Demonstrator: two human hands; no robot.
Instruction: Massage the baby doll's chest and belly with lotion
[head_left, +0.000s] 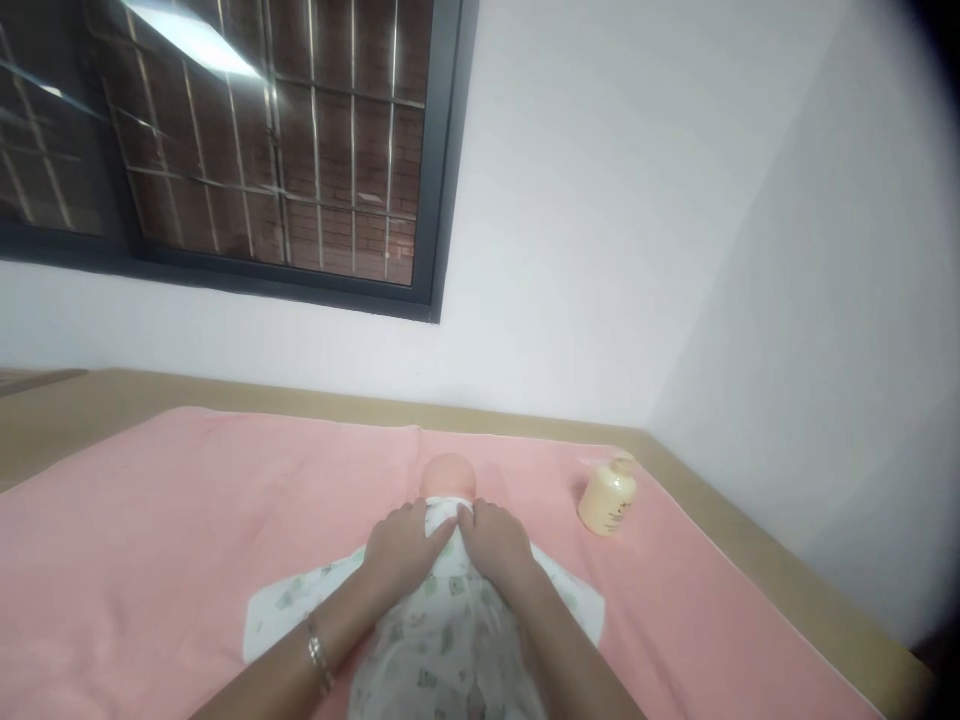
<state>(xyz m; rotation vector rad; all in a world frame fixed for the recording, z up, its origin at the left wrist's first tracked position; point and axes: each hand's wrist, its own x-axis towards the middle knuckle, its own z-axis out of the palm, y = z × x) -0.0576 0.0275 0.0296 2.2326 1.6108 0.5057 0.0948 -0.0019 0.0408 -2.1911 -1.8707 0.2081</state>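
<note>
A baby doll (pixel 448 474) with a smooth, bald head lies on a pink blanket (pixel 300 470); no face shows from here. It wears a white garment with a green print (pixel 450 600), its sleeves spread out to both sides. My left hand (pixel 405 545) wraps the doll's left-hand shoulder in view, thumb pointing inward over the cloth. On the opposite shoulder rests my right hand (pixel 496 540), its thumb close to the other near the neckline. Both hands hold the doll's upper body, and some fingertips are hidden. A bracelet (pixel 318 655) circles my left wrist.
A pale yellow pump bottle (pixel 607 497) stands tilted in view on the blanket, right of the doll. Around the blanket runs a tan surface edge (pixel 525 420). Behind it are a white wall (pixel 570 220) and a dark-framed window (pixel 439 180) with metal bars.
</note>
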